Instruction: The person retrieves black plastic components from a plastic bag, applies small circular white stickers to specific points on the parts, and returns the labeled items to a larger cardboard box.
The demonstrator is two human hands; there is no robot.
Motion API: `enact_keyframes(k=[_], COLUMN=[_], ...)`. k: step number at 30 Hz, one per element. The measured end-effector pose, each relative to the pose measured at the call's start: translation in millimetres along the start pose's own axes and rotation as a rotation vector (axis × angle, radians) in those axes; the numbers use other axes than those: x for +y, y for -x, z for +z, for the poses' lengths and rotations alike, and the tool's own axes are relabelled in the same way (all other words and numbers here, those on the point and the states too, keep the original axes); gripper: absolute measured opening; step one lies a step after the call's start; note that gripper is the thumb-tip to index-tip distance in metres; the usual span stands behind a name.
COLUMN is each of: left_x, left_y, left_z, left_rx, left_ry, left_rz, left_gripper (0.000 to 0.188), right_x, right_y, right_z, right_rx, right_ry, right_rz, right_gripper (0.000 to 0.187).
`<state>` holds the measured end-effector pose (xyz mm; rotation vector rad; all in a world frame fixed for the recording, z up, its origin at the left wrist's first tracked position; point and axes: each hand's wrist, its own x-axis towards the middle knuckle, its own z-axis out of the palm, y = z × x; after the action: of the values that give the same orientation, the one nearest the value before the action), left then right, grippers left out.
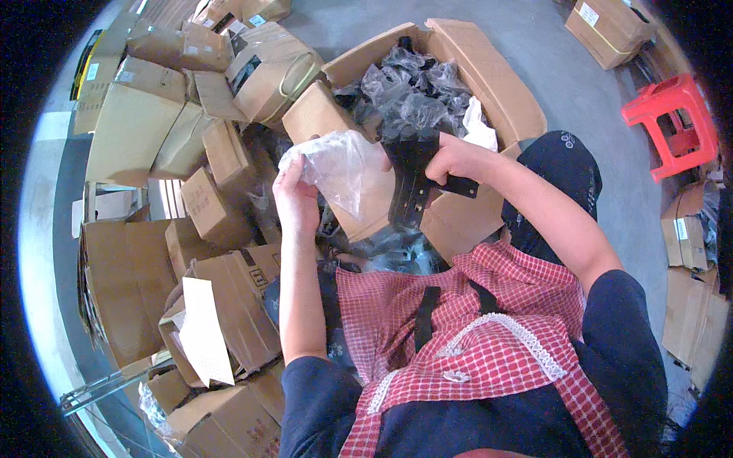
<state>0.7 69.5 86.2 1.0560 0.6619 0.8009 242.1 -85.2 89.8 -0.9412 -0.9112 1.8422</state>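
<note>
My left hand (295, 200) is closed on the edge of a clear plastic bag (340, 166), which spreads out toward the right. In my right hand (456, 159) is a folded black belt (408, 179) with small metal eyelets; its strap hangs down and one end sticks out to the right below my fist. The bag and the belt are side by side in front of me. Just beyond them stands an open cardboard box (489, 69) filled with dark items in clear plastic bags (412, 95). White wrapping (479, 126) lies at its right side.
Cardboard boxes (134, 122) are piled along the left, some open. A white sheet (203, 332) rests on one box. More clear plastic (401, 252) lies near my lap. To the right stands a red plastic stool (676, 126) on grey floor, with cartons (607, 30) behind it.
</note>
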Motion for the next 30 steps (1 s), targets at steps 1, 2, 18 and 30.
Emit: enact_keyframes(k=[1, 2, 18, 30], left_x=[-2.7, -5.0, -28.7, 20.6], left_y=[1.6, 2.3, 9.1, 0.2], left_z=[-2.7, -5.4, 8.9, -29.4], left_rx=[-0.022, -0.045, -0.141, 0.551], left_ry=[0.041, 0.082, -0.708, -0.816], left_rz=[-0.015, -0.031, 0.213, 0.872], left_gripper=[0.04, 0.04, 0.05, 0.022], right_x=[1.2, 3.7, 45.0, 15.0], right_y=[0.2, 0.3, -29.0, -8.6], right_z=[6.5, 13.3, -22.0, -59.4], right_rx=[0.028, 0.057, 0.486, 0.972], right_ry=[-0.005, -0.01, 0.262, 0.192], right_rz=[-0.051, -0.104, -0.343, -0.467], right_gripper=[0.068, 0.06, 0.051, 0.035])
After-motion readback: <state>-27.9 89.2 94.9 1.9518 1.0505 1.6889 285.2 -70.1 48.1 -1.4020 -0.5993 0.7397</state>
